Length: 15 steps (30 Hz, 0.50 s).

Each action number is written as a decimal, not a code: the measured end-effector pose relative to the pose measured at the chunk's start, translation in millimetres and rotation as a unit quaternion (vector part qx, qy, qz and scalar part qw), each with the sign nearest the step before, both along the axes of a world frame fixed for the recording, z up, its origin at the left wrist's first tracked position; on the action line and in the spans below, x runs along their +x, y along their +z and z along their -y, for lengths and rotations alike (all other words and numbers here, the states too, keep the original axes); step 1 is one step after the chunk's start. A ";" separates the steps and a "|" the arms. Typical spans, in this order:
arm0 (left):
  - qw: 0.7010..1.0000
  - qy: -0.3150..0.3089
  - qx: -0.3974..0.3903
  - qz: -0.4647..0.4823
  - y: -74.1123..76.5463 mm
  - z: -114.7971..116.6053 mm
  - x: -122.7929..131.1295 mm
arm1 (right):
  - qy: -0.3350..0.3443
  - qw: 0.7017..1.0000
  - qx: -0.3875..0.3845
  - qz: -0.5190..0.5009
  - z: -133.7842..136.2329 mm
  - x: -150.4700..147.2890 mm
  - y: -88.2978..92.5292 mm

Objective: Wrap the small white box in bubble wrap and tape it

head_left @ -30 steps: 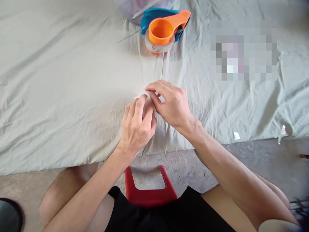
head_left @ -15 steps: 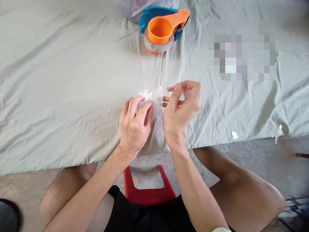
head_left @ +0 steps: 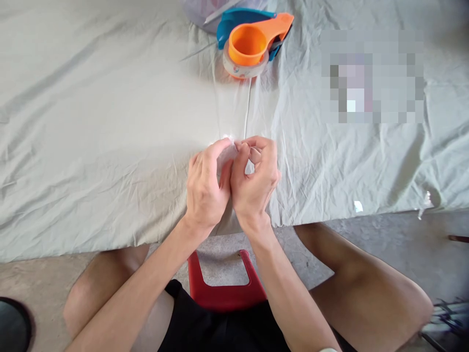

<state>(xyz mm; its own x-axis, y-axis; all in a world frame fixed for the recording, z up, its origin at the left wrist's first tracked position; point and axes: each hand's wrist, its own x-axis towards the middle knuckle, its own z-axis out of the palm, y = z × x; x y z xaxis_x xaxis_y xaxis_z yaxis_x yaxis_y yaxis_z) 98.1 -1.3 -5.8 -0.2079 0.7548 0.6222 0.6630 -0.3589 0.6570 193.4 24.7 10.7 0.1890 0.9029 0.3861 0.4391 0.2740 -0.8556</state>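
Note:
Over the cloth, close to its near edge, my two hands meet. My left hand (head_left: 205, 186) is curled with its fingers closed on a small piece of bubble wrap (head_left: 227, 139). Most of the wrap is hidden behind the fingers; a shiny bit shows at the top. My right hand (head_left: 254, 183) touches the left at the fingertips, with thumb and index finger pinched together at the wrap's right side. Whether anything lies inside the wrap cannot be seen.
Beyond my hands stands an orange tape dispenser (head_left: 249, 45) with a tape roll (head_left: 240, 68), beside a blue dispenser (head_left: 234, 24). A translucent container (head_left: 205, 14) is behind. Shiny plastic scraps (head_left: 358, 206) lie near the right front edge. A blurred patch covers the upper right.
My right hand has moved left and closed its fingertips at the bubble wrap, against my left hand. The wrap, spread in view before, is now mostly hidden.

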 end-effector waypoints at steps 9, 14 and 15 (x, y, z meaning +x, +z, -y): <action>0.978 0.003 -0.002 -0.207 -10.8 4.5 -5.1 | 0.048 0.998 -0.038 0.001 -17.8 13.2 14.3; 0.962 0.025 -0.021 -0.269 -6.7 8.4 2.7 | 0.083 0.986 0.022 0.144 -40.3 23.2 27.1; 0.961 0.023 -0.029 -0.275 -5.9 8.8 3.4 | 0.103 0.981 0.026 0.164 -44.1 24.8 28.2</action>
